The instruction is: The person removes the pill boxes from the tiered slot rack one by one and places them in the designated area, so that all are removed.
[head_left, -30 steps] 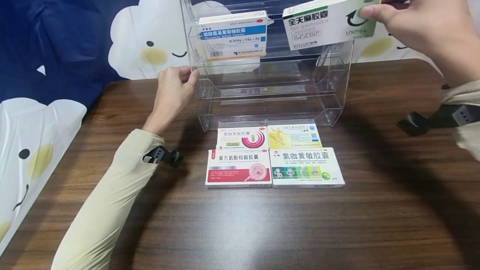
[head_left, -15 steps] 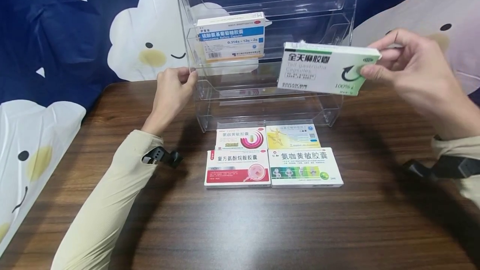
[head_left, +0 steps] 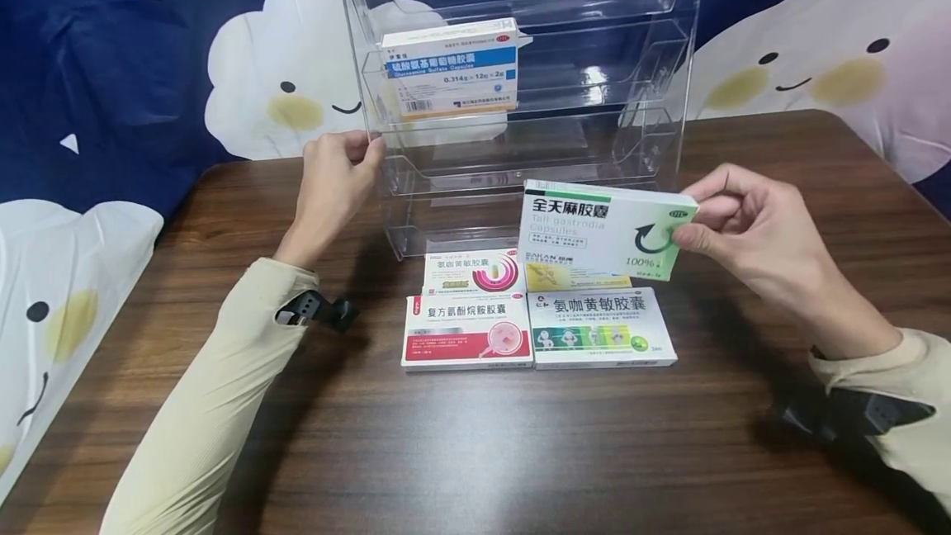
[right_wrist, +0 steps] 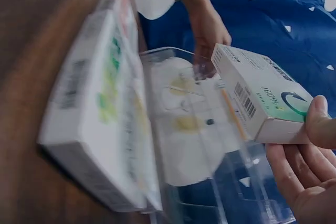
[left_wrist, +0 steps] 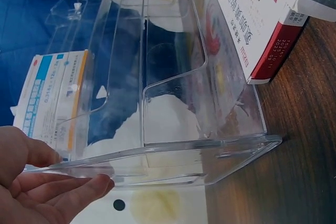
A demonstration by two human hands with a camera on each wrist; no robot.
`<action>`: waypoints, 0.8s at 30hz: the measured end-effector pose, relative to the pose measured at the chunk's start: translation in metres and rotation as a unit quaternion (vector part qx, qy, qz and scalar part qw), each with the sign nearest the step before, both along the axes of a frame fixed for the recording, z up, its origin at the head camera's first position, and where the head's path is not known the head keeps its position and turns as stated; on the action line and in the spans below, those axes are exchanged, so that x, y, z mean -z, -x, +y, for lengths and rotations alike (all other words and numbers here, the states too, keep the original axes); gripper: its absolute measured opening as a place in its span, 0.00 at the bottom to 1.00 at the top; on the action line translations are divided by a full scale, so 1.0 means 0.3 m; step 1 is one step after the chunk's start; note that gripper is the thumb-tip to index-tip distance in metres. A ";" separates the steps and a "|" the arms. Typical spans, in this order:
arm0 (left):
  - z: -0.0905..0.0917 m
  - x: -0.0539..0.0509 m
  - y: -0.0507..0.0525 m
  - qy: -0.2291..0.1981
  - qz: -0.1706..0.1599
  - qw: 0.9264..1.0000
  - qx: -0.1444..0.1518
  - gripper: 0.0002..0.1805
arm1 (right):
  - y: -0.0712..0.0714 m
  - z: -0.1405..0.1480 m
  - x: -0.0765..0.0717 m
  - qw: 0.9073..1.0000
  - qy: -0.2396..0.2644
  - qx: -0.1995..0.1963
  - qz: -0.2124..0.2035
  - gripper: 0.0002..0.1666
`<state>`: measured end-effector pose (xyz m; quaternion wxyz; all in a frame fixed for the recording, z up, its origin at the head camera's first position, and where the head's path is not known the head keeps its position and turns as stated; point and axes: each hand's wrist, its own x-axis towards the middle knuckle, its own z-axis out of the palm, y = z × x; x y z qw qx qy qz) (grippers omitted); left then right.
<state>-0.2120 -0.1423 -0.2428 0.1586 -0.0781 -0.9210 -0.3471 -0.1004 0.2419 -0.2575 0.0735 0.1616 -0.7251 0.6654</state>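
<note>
My right hand [head_left: 765, 246] pinches the right end of a white and green medicine box [head_left: 594, 229] between thumb and fingers. The box hangs in the air in front of the clear rack's lower right, partly covering a yellow medicine box [head_left: 575, 277]. With thumb and fingers, my left hand [head_left: 338, 188] grips the left side edge of the clear acrylic rack [head_left: 461, 180]; the left wrist view shows that edge between thumb [left_wrist: 42, 153] and fingers. A blue and white medicine box [head_left: 453, 73] stands on an upper left tier of the rack.
On the wooden table [head_left: 461, 452], before the rack, lie a pink and white box [head_left: 471, 271], a red and white box [head_left: 468, 333] and a white box with green pictures [head_left: 602, 329]. A blue curtain with cloud faces [head_left: 253, 64] hangs behind.
My right hand has brought the white and green box down from the rack's upper right to above the boxes on the table. The left hand stays on the rack's edge.
</note>
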 end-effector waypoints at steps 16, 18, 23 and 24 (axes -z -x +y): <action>-0.002 -0.003 -0.001 0.004 0.006 1.000 0.003 0.16 | -0.170 0.079 0.157 0.990 -0.005 -0.075 -0.116 0.20; -0.004 -0.004 -0.002 0.004 0.003 1.000 0.003 0.16 | -0.196 0.087 0.174 0.989 -0.025 -0.088 -0.119 0.21; -0.004 -0.004 -0.005 0.006 -0.006 1.000 0.006 0.17 | -0.256 0.101 0.216 0.980 -0.067 -0.128 -0.134 0.20; -0.004 -0.004 -0.005 0.005 -0.007 1.000 0.007 0.17 | -0.265 0.102 0.222 0.978 -0.071 -0.138 -0.139 0.20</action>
